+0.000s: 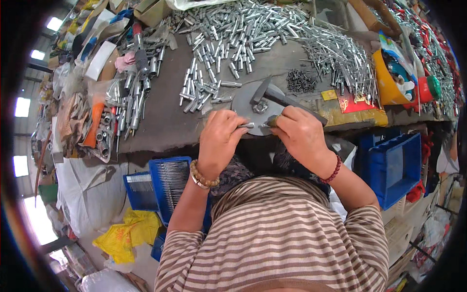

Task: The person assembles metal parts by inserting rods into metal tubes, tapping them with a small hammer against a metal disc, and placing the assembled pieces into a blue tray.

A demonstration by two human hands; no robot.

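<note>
My left hand (220, 138) is closed on a short metal sleeve (248, 125) that points right. Facing it, my right hand (302, 138) pinches a thin metal pin (264, 126), its tip a small gap from the sleeve. Both hands are at the table's front edge, over a round grey plate (238, 103). On that plate rests a hammer (261, 90), its dark handle running right behind my right hand. Beside the hammer head sits a small shiny metal piece (260, 107), too small to name. Fingers hide most of both held parts.
Metal sleeves (233, 44) are heaped across the table's back. Thin rods (340, 58) and small dark screws (301, 81) lie to the right, near a yellow container (386, 80). Tools crowd the left. Blue crates (171, 182) stand low left; another blue crate (398, 165) is right.
</note>
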